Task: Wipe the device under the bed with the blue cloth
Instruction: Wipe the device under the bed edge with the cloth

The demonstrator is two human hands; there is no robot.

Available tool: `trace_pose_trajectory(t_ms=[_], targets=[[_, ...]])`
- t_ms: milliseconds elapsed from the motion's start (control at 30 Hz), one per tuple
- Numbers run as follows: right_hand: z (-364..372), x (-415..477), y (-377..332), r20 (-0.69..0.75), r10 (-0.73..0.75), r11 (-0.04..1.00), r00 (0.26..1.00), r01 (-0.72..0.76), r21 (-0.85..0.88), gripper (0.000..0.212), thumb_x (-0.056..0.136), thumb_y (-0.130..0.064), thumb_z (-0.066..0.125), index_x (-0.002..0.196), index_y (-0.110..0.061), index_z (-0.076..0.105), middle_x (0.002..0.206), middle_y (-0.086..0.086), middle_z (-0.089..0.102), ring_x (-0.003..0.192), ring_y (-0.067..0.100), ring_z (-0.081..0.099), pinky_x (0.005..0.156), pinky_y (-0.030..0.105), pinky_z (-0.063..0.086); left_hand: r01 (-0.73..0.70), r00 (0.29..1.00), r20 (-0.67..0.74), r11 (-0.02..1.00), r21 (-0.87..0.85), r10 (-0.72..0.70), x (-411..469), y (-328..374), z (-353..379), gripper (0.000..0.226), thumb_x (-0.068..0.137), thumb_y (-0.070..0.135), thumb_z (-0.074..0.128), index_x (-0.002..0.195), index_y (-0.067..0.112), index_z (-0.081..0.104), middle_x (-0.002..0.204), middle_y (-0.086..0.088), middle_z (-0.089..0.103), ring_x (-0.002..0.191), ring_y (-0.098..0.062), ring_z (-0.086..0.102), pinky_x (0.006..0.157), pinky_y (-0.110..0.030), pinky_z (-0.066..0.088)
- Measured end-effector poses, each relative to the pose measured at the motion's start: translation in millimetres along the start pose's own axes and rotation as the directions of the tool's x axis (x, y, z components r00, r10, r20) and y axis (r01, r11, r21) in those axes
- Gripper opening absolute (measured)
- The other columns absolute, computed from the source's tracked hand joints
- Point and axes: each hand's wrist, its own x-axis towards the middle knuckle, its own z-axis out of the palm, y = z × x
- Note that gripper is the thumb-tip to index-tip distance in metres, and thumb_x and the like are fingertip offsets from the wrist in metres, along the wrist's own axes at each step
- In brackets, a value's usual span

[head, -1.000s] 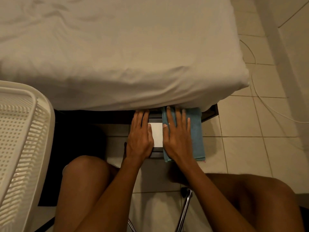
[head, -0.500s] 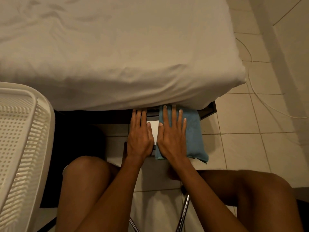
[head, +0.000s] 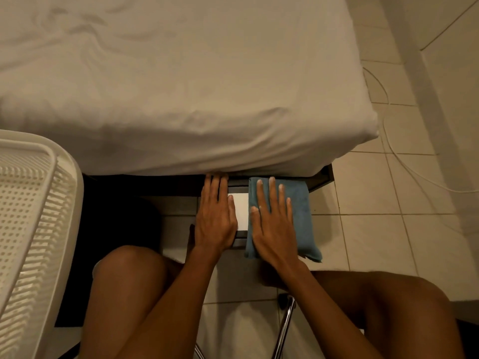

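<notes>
Across the upper frame: bed (head: 168, 81) under a pale, creased sheet, near edge overhanging a dark gap above the floor (head: 375, 229) of light tiles. At the left edge: white perforated plastic basket (head: 33, 229), partly out of frame. Along the right side of the floor: thin white cable (head: 414, 174), curving toward the wall. Below the bed's near edge, close to its right corner: device (head: 240, 211), flat, dark-rimmed with a pale top panel, far end tucked beneath the overhang, near end out over the tiles. On the right half of the device and hanging past its near edge: blue cloth (head: 302, 216), folded, lower corner loose over the floor. On the cloth: right hand (head: 272, 224), palm down, fingers (head: 272, 193) spread wide and flat, pressing rather than gripping. On the left side of the device: left hand (head: 215, 218), palm down, fingers together and straight, tips reaching the shadow under the bed, holding nothing. Between the two hands: narrow strip of pale panel, uncovered. Bottom of frame: bare knees either side, chrome chair legs (head: 285, 330) between them.
</notes>
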Motion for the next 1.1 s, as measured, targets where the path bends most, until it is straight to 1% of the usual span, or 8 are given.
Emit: trace_pose_trajectory(t_ms=[100, 233, 333, 500, 600, 767, 967, 1100], targets=[[-6.7, 2.0, 11.0, -0.001, -0.003, 0.997, 1.0, 0.003, 0.083, 0.059, 0.102, -0.042, 0.014, 0.158, -0.031, -0.001, 0.168, -0.004, -0.004, 0.154, 0.012, -0.008, 0.126, 0.043, 0.004, -0.095, 0.995, 0.016, 0.992, 0.086, 0.094, 2.2, 2.5, 1.8, 0.055, 0.104, 0.027, 0.024, 0.154, 0.006, 0.02, 0.163, -0.012, 0.016, 0.153, -0.018, 0.006, 0.125, -0.033, 0.003], [1.8, 5.8, 9.3, -0.081, 0.07, 0.997, 0.994, -0.069, 0.015, 0.061, 0.102, -0.041, 0.023, 0.159, -0.03, 0.003, 0.168, 0.0, 0.001, 0.155, 0.02, -0.003, 0.125, 0.05, 0.004, -0.242, 0.965, 0.123, 0.969, 0.058, 0.233, -0.1, 12.0, 2.9, 0.058, 0.103, 0.03, 0.02, 0.156, 0.007, 0.013, 0.165, -0.009, 0.01, 0.153, -0.016, 0.004, 0.125, -0.031, 0.0], [0.9, 9.9, 4.6, -0.063, 0.115, 0.993, 0.991, -0.116, -0.007, 0.062, 0.101, -0.046, 0.021, 0.159, -0.033, 0.002, 0.168, 0.0, -0.003, 0.155, 0.025, -0.009, 0.124, 0.051, -0.002, -0.214, 0.973, 0.103, 0.975, 0.053, 0.208, 1.1, 10.8, 2.1, 0.058, 0.102, 0.031, 0.022, 0.156, 0.011, 0.018, 0.165, -0.005, 0.013, 0.153, -0.014, 0.008, 0.124, -0.031, 0.006], [-4.3, -13.0, 11.4, -0.003, 0.066, 0.997, 0.998, -0.066, -0.042, 0.068, 0.1, -0.055, 0.022, 0.158, -0.033, -0.005, 0.167, 0.0, -0.014, 0.153, 0.026, -0.016, 0.124, 0.05, -0.005, -0.19, 0.978, 0.107, 0.979, 0.072, 0.182, 2.6, 12.3, -1.8, 0.057, 0.102, 0.029, 0.026, 0.156, 0.015, 0.015, 0.165, -0.003, 0.013, 0.153, -0.013, 0.006, 0.123, -0.025, 0.0], [-2.4, -13.5, 14.9, 0.018, 0.073, 0.994, 0.997, -0.072, -0.083, 0.069, 0.1, -0.055, 0.023, 0.158, -0.032, -0.005, 0.167, 0.0, -0.015, 0.153, 0.025, -0.017, 0.124, 0.051, -0.001, -0.203, 0.973, 0.133, 0.975, 0.094, 0.19, 2.3, 14.7, 1.7, 0.059, 0.102, 0.03, 0.024, 0.157, 0.015, 0.009, 0.165, -0.002, 0.006, 0.153, -0.012, 0.0, 0.124, -0.03, 0.002], [-11.9, 12.7, 22.8, 0.013, 0.043, 0.998, 0.999, -0.042, -0.053, 0.069, 0.101, -0.051, 0.031, 0.157, -0.036, -0.007, 0.167, -0.002, -0.015, 0.153, 0.023, -0.018, 0.125, 0.05, -0.003, -0.211, 0.973, 0.118, 0.969, 0.128, 0.196, 4.9, 13.8, 1.8, 0.06, 0.101, 0.03, 0.026, 0.157, 0.013, 0.013, 0.165, -0.003, 0.009, 0.152, -0.014, 0.005, 0.124, -0.029, 0.003], [-3.3, -17.7, 22.4, 0.015, 0.083, 0.995, 0.996, -0.082, -0.063, 0.069, 0.099, -0.053, 0.025, 0.158, -0.033, -0.005, 0.167, -0.001, -0.015, 0.154, 0.023, -0.015, 0.125, 0.051, -0.001, -0.17, 0.978, 0.143, 0.978, 0.122, 0.153, 0.3, 17.7, 1.1, 0.062, 0.101, 0.03, 0.028, 0.157, 0.016, 0.006, 0.165, -0.002, 0.004, 0.153, -0.013, -0.003, 0.125, -0.035, 0.009], [-13.2, 6.0, 28.2, -0.013, 0.105, 0.994, 0.994, -0.105, -0.044, 0.067, 0.1, -0.051, 0.025, 0.158, -0.035, -0.005, 0.167, -0.001, -0.013, 0.153, 0.022, -0.016, 0.125, 0.048, -0.004, -0.17, 0.979, 0.138, 0.974, 0.148, 0.15, -0.1, 18.9, 2.0, 0.062, 0.102, 0.03, 0.027, 0.157, 0.017, 0.002, 0.166, -0.001, -0.001, 0.152, -0.011, -0.006, 0.125, -0.033, 0.004]])
